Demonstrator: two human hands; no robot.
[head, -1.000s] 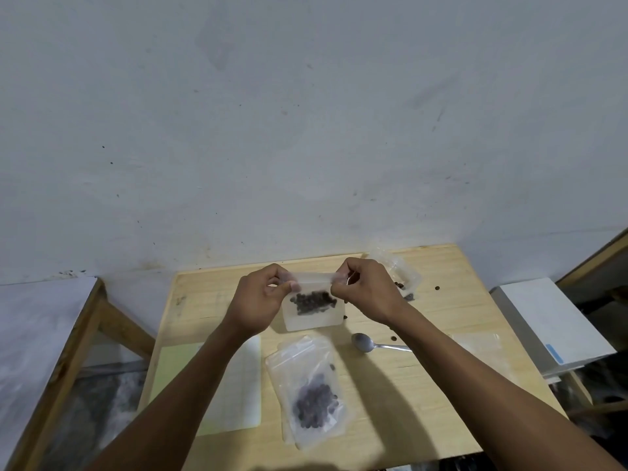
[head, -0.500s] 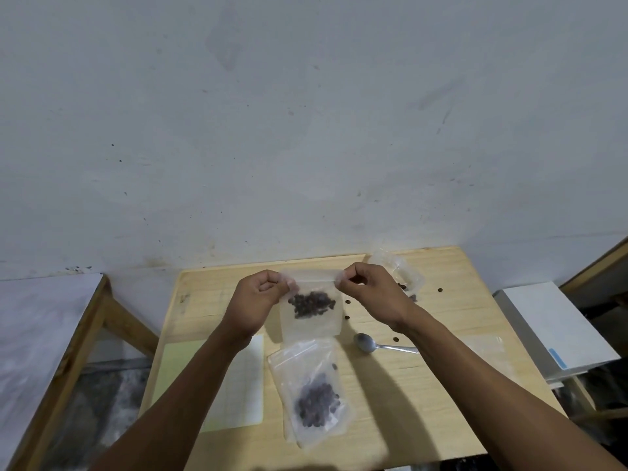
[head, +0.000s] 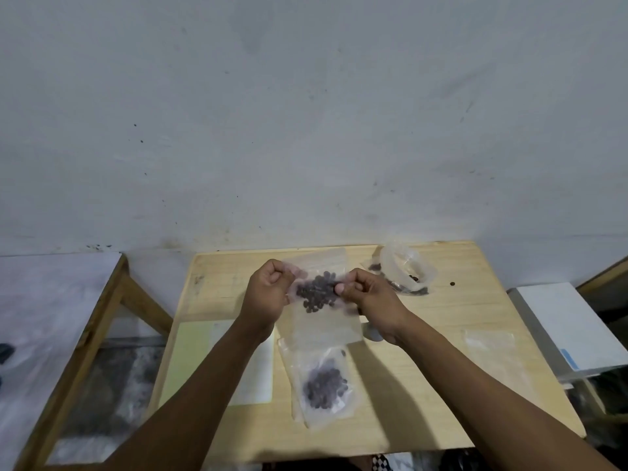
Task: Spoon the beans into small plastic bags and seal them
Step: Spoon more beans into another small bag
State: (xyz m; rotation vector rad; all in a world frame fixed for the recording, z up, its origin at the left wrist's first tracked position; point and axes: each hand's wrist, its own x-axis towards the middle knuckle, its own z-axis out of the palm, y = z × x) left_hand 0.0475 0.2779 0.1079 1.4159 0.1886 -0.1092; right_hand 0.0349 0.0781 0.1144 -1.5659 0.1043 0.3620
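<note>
Two hands [head: 268, 294] [head: 370, 300], three bean bags [head: 319, 294] [head: 323, 382] [head: 404, 273]

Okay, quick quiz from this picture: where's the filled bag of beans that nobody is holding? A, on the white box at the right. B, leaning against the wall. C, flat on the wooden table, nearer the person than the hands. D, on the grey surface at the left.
C: the loose bean bag lies flat on the wooden table, below the left hand and right hand, which pinch the held bag.
</note>
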